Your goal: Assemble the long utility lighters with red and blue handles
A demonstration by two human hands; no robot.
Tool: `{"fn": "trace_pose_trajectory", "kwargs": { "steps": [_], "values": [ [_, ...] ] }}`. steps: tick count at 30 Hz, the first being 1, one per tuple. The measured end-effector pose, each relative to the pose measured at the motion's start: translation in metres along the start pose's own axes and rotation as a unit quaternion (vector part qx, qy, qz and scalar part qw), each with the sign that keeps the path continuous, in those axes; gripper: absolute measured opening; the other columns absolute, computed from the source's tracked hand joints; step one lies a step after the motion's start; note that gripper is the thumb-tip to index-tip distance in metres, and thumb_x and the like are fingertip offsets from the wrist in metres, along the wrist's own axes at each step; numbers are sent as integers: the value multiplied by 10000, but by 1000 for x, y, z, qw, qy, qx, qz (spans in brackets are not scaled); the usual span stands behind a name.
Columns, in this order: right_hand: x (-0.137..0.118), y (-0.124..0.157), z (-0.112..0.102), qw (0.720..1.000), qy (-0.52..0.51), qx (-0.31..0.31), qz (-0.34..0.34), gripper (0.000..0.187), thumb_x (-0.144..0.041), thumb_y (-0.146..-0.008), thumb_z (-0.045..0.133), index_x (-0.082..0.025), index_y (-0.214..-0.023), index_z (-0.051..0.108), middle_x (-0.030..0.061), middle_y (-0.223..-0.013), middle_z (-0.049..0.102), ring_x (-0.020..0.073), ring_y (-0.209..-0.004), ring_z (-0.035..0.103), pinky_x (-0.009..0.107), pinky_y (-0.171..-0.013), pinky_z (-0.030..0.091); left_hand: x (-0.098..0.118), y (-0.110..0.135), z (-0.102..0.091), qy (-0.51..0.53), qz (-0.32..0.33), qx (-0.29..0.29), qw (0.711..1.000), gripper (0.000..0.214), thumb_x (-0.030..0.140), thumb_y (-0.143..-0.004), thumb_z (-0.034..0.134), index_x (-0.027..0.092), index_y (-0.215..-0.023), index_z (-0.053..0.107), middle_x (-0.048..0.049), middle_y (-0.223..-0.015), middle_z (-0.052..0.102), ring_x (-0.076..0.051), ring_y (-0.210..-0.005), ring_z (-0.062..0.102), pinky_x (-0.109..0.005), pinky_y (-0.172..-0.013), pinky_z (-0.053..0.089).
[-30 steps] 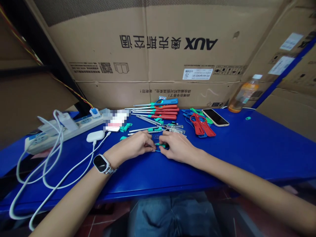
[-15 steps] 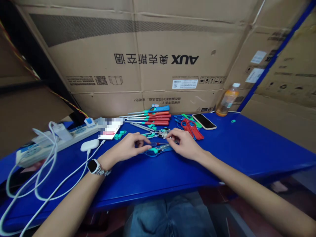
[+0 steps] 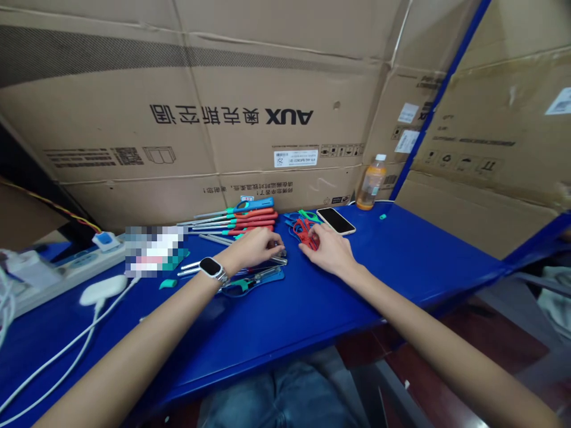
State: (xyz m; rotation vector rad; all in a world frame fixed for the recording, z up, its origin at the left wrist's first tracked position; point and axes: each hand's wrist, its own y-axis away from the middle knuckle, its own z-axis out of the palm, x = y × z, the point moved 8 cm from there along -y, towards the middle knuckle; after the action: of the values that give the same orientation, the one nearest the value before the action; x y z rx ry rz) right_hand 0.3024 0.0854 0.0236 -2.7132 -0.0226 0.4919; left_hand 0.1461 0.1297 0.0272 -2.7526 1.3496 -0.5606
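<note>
My right hand reaches into a small pile of loose plastic parts, its thumb and fingers closed around a red lighter handle shell. Blue handle shells and a green shell lie right behind it. My left hand, a watch on its wrist, hovers over thin metal and clear parts with its fingers curled; what is in them, if anything, is hidden. Below that hand lies an opened blue lighter half with a green trigger and inner parts in it.
Several assembled long-nose lighters lie stacked against the cardboard. Metal tubes and green pieces are at the left. A phone and a bottle stand at the right back. White cables and a power strip occupy the left.
My view has turned to the right. My right hand has left the small parts beside my left hand and moved right to the red shells. My left hand stays over the small parts.
</note>
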Motion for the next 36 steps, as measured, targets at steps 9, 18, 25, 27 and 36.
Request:
{"fn": "trace_pose_trajectory", "kwargs": {
  "steps": [9, 18, 25, 27, 36],
  "values": [
    [-14, -9, 31, 996, 34, -54, -65, 341, -390, -867, 595, -173, -1131, 594, 128, -1160, 590, 291, -1123, 548, 402, -911, 421, -14, 7, -5, 17, -23, 41, 999, 284, 329, -945, 507, 159, -795, 678, -29, -678, 668, -151, -601, 565, -261, -566, 354],
    [-41, -7, 44, 994, -4, -62, -94, 332, -398, -927, 550, -169, -1156, 624, 134, -1187, 582, 278, -1156, 545, 408, -931, 411, -18, 19, 1, -5, -14, 58, 998, 237, 300, -941, 517, 164, -854, 690, -46, -741, 675, -184, -716, 578, -274, -633, 404],
    [-9, -27, 16, 997, -49, 2, -56, 287, -285, -999, 395, -196, -1125, 637, 90, -1109, 632, 211, -1057, 587, 358, -904, 415, -9, 0, -4, -50, 20, 94, 994, 228, 285, -955, 516, 191, -1094, 671, -58, -888, 680, -241, -972, 581, -354, -867, 451],
    [7, -34, 15, 999, -14, -20, -21, 210, -246, -928, 510, -177, -1068, 650, 102, -1102, 648, 238, -1067, 583, 365, -886, 419, -9, -9, -1, -64, 21, 80, 995, 227, 296, -954, 523, 200, -1077, 688, -66, -921, 679, -248, -992, 583, -360, -870, 452],
    [8, -30, 22, 1000, 6, 3, -22, 221, -331, -867, 605, -186, -1031, 636, 100, -1065, 635, 249, -1028, 563, 378, -883, 400, -17, -19, 10, -29, 11, 47, 998, 168, 237, -911, 544, 179, -944, 698, -54, -822, 681, -194, -818, 618, -279, -702, 455]
  ]
}}
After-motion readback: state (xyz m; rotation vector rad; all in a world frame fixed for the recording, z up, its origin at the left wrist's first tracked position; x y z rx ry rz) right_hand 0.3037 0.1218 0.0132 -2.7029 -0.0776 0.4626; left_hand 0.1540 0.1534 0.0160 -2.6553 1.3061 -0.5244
